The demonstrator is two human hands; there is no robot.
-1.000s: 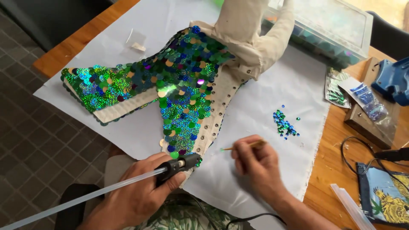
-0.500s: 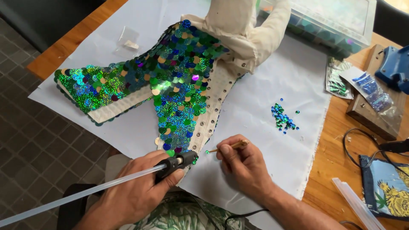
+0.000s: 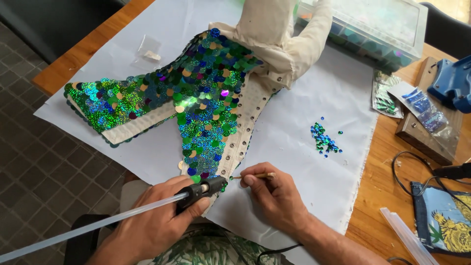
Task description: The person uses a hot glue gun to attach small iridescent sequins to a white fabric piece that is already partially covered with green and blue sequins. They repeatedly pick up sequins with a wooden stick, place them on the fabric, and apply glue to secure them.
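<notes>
The left hand (image 3: 157,221) grips a glue gun (image 3: 201,189), nozzle at the sequined boot (image 3: 196,98) near the tabletop's (image 3: 387,162) front edge; the right hand (image 3: 277,196) pinches a thin stick (image 3: 255,175) beside, to press sequins.

My left hand (image 3: 157,223) is curled shut in a grip, forearm low. My right hand (image 3: 277,198) pinches with its fingers (image 3: 249,177), wrist angled inward.

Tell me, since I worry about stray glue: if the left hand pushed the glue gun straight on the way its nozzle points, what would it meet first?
Most likely the sequined boot's lower edge, just ahead of the glue gun in the left hand; depth is uncertain.
</notes>
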